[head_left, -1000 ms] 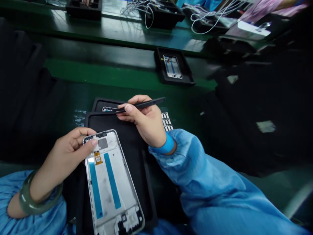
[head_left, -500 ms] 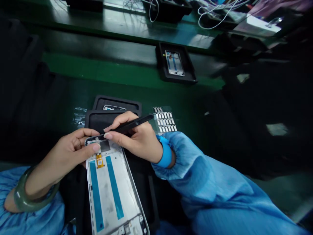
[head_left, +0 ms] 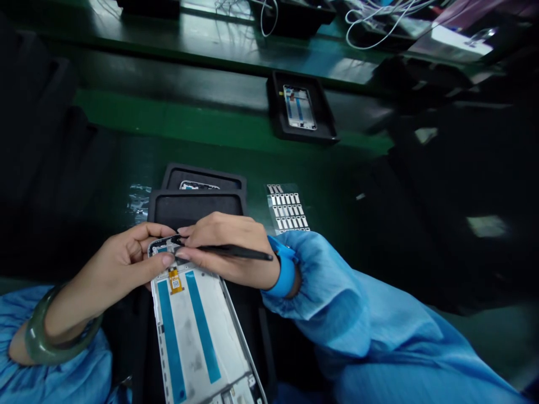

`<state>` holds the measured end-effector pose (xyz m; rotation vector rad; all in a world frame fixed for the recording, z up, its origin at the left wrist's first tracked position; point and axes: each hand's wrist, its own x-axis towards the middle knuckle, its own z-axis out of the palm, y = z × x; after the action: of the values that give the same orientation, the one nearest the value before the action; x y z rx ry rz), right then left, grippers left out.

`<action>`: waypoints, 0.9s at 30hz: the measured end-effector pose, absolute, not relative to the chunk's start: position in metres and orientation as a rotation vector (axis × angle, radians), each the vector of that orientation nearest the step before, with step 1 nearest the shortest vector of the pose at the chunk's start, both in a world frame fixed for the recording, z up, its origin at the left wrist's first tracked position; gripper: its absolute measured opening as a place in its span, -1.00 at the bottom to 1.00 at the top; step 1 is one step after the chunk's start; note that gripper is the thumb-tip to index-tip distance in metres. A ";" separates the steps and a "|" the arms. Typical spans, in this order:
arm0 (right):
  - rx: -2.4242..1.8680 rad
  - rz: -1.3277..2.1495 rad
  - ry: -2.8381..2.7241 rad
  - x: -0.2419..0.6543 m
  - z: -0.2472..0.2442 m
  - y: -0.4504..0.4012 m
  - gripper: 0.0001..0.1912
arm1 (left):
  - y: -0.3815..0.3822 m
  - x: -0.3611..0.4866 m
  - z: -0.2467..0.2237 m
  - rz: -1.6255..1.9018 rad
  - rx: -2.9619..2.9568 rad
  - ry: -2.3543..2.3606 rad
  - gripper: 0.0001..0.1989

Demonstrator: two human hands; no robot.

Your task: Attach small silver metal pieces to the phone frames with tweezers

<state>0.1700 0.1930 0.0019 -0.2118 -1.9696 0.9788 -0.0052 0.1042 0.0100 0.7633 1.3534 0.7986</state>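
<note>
A silver phone frame point(head_left: 196, 336) with two blue strips and an orange flex cable point(head_left: 175, 282) lies tilted over a black tray. My left hand point(head_left: 130, 255) grips its top left corner, thumb on the inner face and fingers behind the edge. In my right hand point(head_left: 231, 247) is a slim black tool point(head_left: 240, 252), its handle pointing right. The right fingertips are at the frame's top edge, close to the left thumb. The tool's tip is hidden by the fingers.
Beyond my hands are two overlapping black trays point(head_left: 197, 203). A sheet of small silver stickers point(head_left: 288, 210) lies to their right. Farther back, another black tray point(head_left: 326, 126) holds a phone frame point(head_left: 300, 108). White cables point(head_left: 374, 28) lie at the top right.
The black tool has swung down from slanting upward to nearly level. My right hand has turned over it, its fingers now lower on the frame's top edge. My left hand holds on.
</note>
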 end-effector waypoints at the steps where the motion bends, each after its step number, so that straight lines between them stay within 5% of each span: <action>1: -0.183 0.946 -1.993 0.171 0.003 0.193 -0.91 | 0.104 -0.005 0.010 0.805 0.760 1.353 -0.59; 27: -0.436 1.237 -1.837 0.167 -0.005 0.199 -0.85 | 0.106 -0.007 0.010 0.732 0.724 1.391 -0.46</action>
<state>0.1668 0.1994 -0.0054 -0.4360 -1.8374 1.2366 -0.0069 0.1055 0.0099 0.7241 1.3912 0.7318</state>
